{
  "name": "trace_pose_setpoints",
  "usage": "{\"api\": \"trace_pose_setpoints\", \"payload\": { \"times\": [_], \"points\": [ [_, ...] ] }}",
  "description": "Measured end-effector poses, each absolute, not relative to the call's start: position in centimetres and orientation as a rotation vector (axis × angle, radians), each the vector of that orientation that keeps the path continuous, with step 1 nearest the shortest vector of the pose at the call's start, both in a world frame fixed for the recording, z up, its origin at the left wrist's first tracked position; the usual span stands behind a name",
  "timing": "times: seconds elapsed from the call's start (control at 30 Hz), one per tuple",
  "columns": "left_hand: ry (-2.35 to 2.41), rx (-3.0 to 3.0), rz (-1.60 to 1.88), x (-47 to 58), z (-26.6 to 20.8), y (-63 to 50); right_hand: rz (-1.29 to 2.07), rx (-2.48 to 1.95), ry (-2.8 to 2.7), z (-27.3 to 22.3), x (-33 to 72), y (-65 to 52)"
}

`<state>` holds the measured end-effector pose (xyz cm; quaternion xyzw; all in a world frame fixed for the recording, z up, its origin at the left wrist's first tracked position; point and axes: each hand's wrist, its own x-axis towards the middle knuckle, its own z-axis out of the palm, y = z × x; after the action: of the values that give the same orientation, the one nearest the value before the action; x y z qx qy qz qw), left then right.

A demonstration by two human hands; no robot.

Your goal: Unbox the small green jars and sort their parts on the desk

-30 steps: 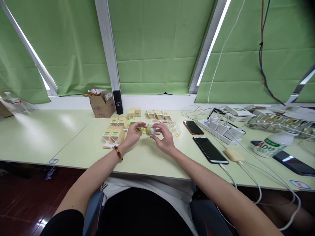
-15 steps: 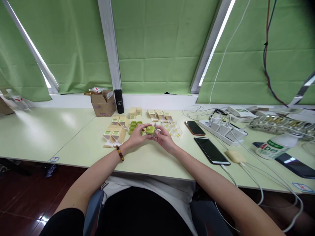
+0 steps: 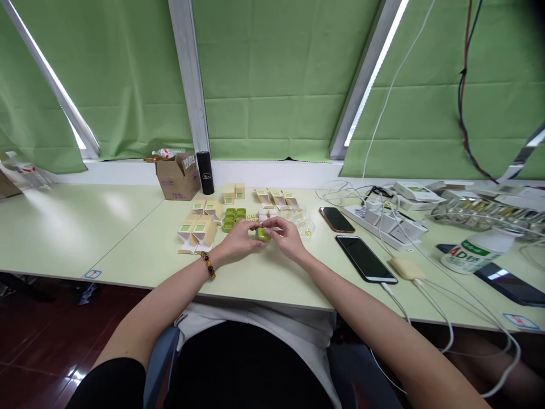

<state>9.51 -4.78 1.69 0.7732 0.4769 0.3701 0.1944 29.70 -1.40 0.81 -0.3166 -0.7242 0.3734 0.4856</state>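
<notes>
A small glossy green case [image 3: 263, 234] is held low above the table between my two hands. My left hand [image 3: 240, 241] has its fingers closed round the left side of the case. From the right, my right hand [image 3: 286, 240] pinches at the upper edge of the same case, and its fingers partly cover it. Just beyond my left hand is a green tray [image 3: 230, 218] with several square compartments. Small pale pieces [image 3: 264, 214] lie behind the case. Clear plastic trays [image 3: 306, 228] with yellow spots stand beyond my right hand.
Open cream cartons [image 3: 205, 230] stand at left, with more cartons [image 3: 277, 198] behind. A cardboard box [image 3: 177, 177] and a black cylinder [image 3: 205, 173] are by the wall. Phones [image 3: 366, 259], a power strip [image 3: 385, 229], cables and a white bottle [image 3: 481, 250] occupy the right.
The green case has come lower and nearer to me, tilted away from its earlier face-up view. My right fingers have shifted to its top edge, and the pale pieces behind now show.
</notes>
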Motion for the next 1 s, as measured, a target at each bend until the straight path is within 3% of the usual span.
{"api": "trace_pose_setpoints", "payload": {
  "times": [0.33, 0.67, 0.87, 1.0],
  "points": [
    [1.569, 2.368, 0.712, 8.9, 2.2, -4.7, 0.991, -0.763, -1.977, -0.3, 29.7, -0.7],
    [1.323, 2.431, 1.008, 9.3, 2.3, -5.2, 0.842, -0.941, -2.108, -0.7, 29.2, -1.0],
    [1.41, 2.423, 1.153, 9.3, 1.6, -4.7, 0.812, -0.93, -2.09, -0.7, 28.9, -1.3],
    [1.411, 2.244, 1.455, 9.1, 2.1, -4.8, 0.797, -0.999, -2.099, -0.6, 28.9, -1.5]
  ]
}}
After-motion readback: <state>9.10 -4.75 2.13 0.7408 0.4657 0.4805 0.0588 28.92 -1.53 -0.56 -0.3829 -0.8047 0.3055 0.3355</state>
